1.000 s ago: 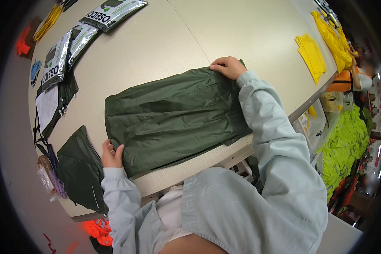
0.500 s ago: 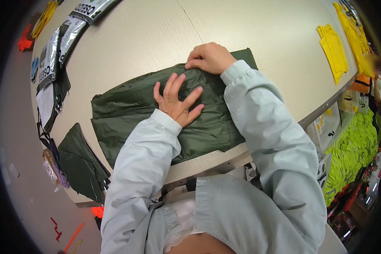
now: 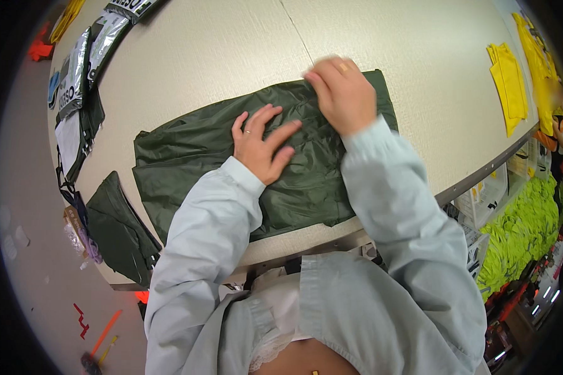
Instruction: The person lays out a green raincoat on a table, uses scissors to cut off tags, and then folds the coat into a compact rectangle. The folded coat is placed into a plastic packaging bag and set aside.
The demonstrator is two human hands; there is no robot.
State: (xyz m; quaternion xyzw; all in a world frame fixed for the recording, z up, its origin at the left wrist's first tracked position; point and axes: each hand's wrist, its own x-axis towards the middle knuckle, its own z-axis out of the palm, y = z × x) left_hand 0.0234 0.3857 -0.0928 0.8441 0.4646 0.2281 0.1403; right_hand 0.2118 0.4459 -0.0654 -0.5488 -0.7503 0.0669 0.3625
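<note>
A dark green garment [image 3: 187, 150] of thin, slightly shiny fabric lies folded into a wide, wrinkled panel at the table's near edge. My left hand [image 3: 260, 144] rests on its middle, palm down and fingers spread. Over the far edge, toward the right, is my right hand [image 3: 347, 94], its fingers bent and smeared by motion. Whether cloth is between those fingers cannot be made out.
Another folded dark green piece [image 3: 120, 234] lies at the left table edge. Beyond it are silvery packaged bundles [image 3: 75, 72]. Folded yellow garments [image 3: 508, 87] lie at the far right. Below the right edge are white baskets [image 3: 485, 197] and a lime-green heap [image 3: 522, 231].
My right hand has moved right from the garment's far edge, where its fingers were pinched. My left hand stays spread on the cloth, its fingers slightly shifted. The view has shifted a little.
</note>
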